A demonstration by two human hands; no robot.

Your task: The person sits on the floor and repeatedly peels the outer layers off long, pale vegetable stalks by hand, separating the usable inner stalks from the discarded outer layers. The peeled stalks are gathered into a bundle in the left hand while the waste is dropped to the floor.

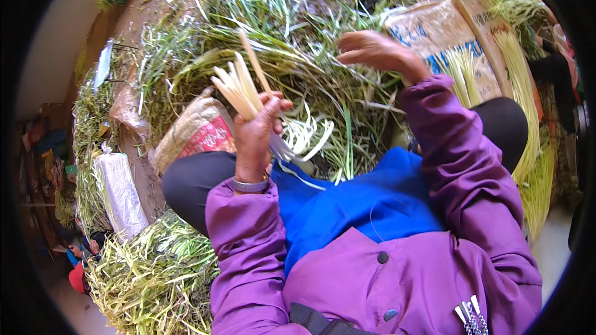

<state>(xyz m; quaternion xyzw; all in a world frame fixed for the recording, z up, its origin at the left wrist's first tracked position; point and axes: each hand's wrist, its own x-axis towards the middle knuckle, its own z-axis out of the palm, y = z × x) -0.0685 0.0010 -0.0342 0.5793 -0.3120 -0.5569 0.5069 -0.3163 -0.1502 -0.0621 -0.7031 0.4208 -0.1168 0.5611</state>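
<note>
My left hand [259, 118] grips a bundle of pale, blanched leafy stalks [243, 89], their thick ends pointing up and away. A thin tan stick or stalk [255, 61] rises from the same grasp. Below the fist, white leaf ends [305, 132] curl loosely towards the blue cloth [354, 200] on my lap. My right hand [379, 53], blurred, is raised away from the bundle with fingers extended and nothing visible in it. Beneath and beyond both hands spreads a heap of loose green leaves [284, 63].
Beside my right knee, stalks [461, 77] rest against a printed woven sack [433, 28], near long yellow-green bundles [519, 102]. Another sack [200, 130] stands by my left knee. A white plastic-wrapped bundle [121, 195] and leaf pile [153, 274] are left. A person in a red cap [77, 278] is lower left.
</note>
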